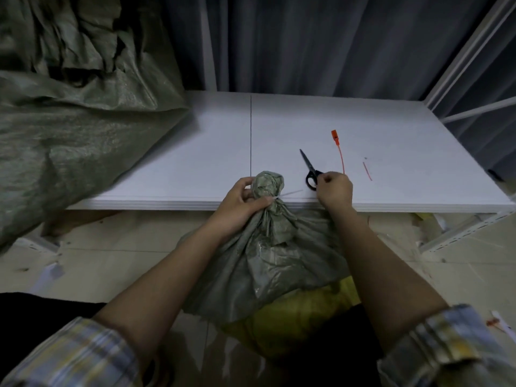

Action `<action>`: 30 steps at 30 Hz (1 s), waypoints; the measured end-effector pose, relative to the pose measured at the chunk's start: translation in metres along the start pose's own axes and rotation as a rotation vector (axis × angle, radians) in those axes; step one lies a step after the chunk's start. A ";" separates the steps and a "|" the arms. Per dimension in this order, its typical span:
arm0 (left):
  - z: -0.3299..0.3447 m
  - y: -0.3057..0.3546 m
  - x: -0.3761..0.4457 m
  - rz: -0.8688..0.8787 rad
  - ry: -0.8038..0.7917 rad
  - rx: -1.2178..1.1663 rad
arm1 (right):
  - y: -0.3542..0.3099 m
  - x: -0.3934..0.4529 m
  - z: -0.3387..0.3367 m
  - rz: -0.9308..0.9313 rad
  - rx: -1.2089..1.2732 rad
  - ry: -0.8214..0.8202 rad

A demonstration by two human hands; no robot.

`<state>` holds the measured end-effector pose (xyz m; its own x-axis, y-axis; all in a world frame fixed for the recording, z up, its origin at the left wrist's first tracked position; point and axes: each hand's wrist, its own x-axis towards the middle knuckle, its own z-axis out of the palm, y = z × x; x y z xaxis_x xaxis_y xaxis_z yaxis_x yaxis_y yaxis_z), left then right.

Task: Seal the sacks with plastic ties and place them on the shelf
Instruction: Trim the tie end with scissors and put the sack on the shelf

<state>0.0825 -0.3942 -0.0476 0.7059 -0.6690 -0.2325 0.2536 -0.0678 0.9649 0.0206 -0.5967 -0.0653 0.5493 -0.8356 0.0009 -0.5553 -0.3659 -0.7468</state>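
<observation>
The sack (268, 247), grey-green and woven, stands on the floor right against the front edge of the white shelf (195, 152), between our two forearms. Its neck is bunched into a knob that rises just above the shelf edge, and a pale plastic tie (289, 193) circles the throat of it, its free tail sticking out to the right over the shelf. Our left hand (243, 199) is wrapped around the neck, thumb pressed at the tie. Our right hand (333, 191) is curled into a loose fist resting at the shelf edge, at the black handles of the scissors (308, 169), whose blades point away from us; whether the fingers actually hold the handles we cannot tell. Just beyond the scissors lies an orange tie (339, 152), with a short red offcut (367, 171) near it. At far left, other green sacks (69, 107) are heaped on the shelf. Something yellow (293, 311) shows beneath the sack's lower edge.
</observation>
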 end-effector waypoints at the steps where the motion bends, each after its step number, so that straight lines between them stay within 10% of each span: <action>1: 0.000 0.000 0.002 -0.001 -0.005 -0.008 | 0.003 0.011 0.006 -0.018 -0.081 -0.037; 17: -0.012 -0.006 0.015 -0.016 0.017 0.005 | 0.003 0.062 0.030 0.023 -0.720 -0.139; 30: -0.002 -0.014 -0.009 0.024 0.293 -0.136 | -0.054 -0.026 -0.024 0.028 0.368 -0.209</action>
<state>0.0740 -0.3861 -0.0589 0.8683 -0.4260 -0.2540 0.3067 0.0587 0.9500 0.0217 -0.5651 -0.0093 0.6729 -0.7284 -0.1291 -0.3324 -0.1418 -0.9324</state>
